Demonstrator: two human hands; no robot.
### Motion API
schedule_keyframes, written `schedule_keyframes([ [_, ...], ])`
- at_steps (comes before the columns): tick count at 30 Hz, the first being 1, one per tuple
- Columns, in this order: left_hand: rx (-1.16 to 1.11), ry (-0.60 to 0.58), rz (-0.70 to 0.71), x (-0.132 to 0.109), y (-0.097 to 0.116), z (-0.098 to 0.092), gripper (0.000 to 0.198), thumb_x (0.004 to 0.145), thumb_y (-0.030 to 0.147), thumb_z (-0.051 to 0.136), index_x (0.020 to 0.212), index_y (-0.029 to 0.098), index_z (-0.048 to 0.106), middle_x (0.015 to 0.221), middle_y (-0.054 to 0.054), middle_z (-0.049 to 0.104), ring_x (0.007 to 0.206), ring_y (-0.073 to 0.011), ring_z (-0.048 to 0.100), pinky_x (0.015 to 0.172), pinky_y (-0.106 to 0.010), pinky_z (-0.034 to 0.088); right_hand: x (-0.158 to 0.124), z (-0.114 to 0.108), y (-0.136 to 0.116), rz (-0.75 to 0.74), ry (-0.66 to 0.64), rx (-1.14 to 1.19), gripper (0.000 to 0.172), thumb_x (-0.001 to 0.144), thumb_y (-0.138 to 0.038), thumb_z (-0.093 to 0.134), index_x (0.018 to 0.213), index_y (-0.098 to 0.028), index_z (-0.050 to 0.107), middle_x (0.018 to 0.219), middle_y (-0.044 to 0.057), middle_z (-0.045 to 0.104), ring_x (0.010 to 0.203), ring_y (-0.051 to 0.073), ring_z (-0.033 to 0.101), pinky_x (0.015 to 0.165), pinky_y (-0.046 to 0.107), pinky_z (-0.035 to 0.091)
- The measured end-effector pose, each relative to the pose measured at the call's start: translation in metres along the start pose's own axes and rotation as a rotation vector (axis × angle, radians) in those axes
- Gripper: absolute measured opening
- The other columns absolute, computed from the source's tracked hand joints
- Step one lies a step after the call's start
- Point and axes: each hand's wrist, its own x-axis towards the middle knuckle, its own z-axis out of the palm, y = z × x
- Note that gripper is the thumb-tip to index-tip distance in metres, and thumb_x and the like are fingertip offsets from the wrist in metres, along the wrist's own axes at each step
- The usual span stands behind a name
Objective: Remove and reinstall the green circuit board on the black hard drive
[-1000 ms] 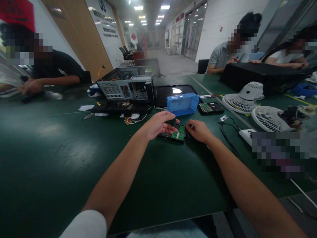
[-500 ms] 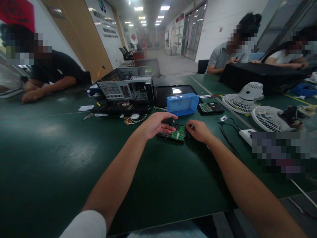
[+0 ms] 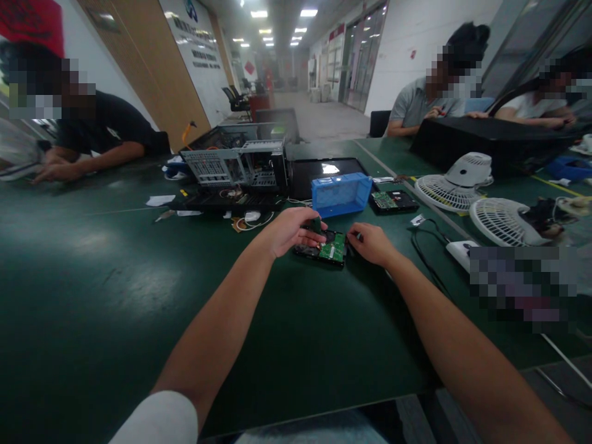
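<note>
A hard drive (image 3: pixel 333 250) lies on the green table in front of me, its green circuit board facing up. My left hand (image 3: pixel 296 233) reaches over its left part, the thumb above and the fingers curled below. Something small and dark shows between thumb and fingers; its kind is unclear. At the drive's right edge is my right hand (image 3: pixel 370 242), with thumb and index finger pinched together. Whatever that pinch holds, if anything, is hidden. Just behind the drive stands a blue plastic bin (image 3: pixel 341 194) turned on its side.
An opened computer case (image 3: pixel 235 166) stands behind to the left. A second hard drive (image 3: pixel 393 201) lies right of the bin. Farther right are white fan parts (image 3: pixel 456 182), a power strip (image 3: pixel 460 250) and a black cable (image 3: pixel 428 262). People sit across the table on both sides.
My left hand has shifted slightly left, and its thumb has drawn back. My right hand and the drive stay almost where they were.
</note>
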Motion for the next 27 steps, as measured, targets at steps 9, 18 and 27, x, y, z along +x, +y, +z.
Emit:
schedule_keyframes([
  [9,0.059,0.006,0.016,0.004,-0.004,-0.004,0.027,0.082,0.035,0.067,0.099,0.014,0.072,0.106,-0.014,0.065,0.068,-0.0144,0.065,0.053,-0.024,0.046,0.001,-0.001,0.001,0.026,-0.013,-0.011,0.015,0.094,-0.027,0.056,0.094,-0.020,0.069,0.095,0.007,0.072,0.079,0.019,0.062,0.073,0.029,0.043],
  [18,0.105,0.047,0.043,0.002,-0.003,0.002,0.028,0.085,0.037,0.066,0.102,0.015,0.068,0.103,-0.012,0.067,0.067,-0.0161,0.067,0.051,-0.024,0.043,0.000,0.001,0.002,0.016,-0.031,-0.001,0.019,0.096,-0.028,0.056,0.104,-0.019,0.071,0.100,0.008,0.072,0.083,0.019,0.063,0.077,0.029,0.045],
  [27,0.068,0.019,0.037,-0.003,0.001,0.009,0.025,0.087,0.034,0.066,0.102,0.015,0.062,0.111,-0.016,0.071,0.073,-0.0201,0.073,0.057,-0.027,0.052,0.001,-0.001,-0.002,0.025,-0.032,-0.039,0.023,0.099,-0.032,0.052,0.092,-0.019,0.070,0.091,0.008,0.071,0.079,0.019,0.061,0.072,0.029,0.042],
])
